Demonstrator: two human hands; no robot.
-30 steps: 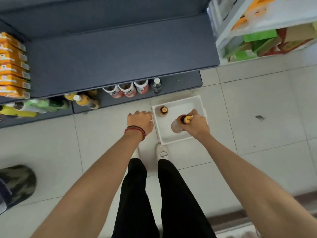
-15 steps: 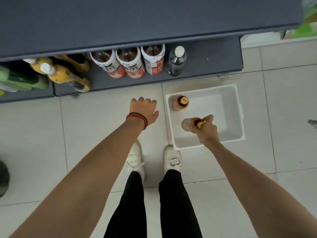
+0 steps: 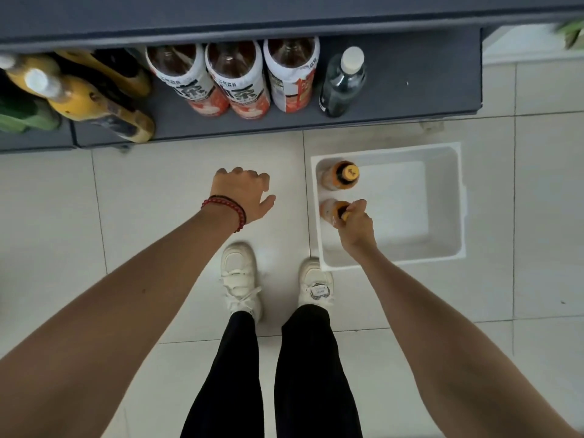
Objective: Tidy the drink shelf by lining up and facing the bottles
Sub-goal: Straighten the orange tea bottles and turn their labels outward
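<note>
Head view: the bottle [image 3: 328, 210], grasped at its top by fingers of the right hand [image 3: 355, 229], has been shifted to the bin's [image 3: 458, 200] nine-o'clock wall; the left hand [image 3: 243, 194] is held released. Shelving at twelve o'clock is judged pending.

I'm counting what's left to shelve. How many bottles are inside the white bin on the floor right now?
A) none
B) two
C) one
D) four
B: the far bottle stands by the left wall of the white bin, and the near bottle is just behind it, its cap gripped by the right hand.
</note>
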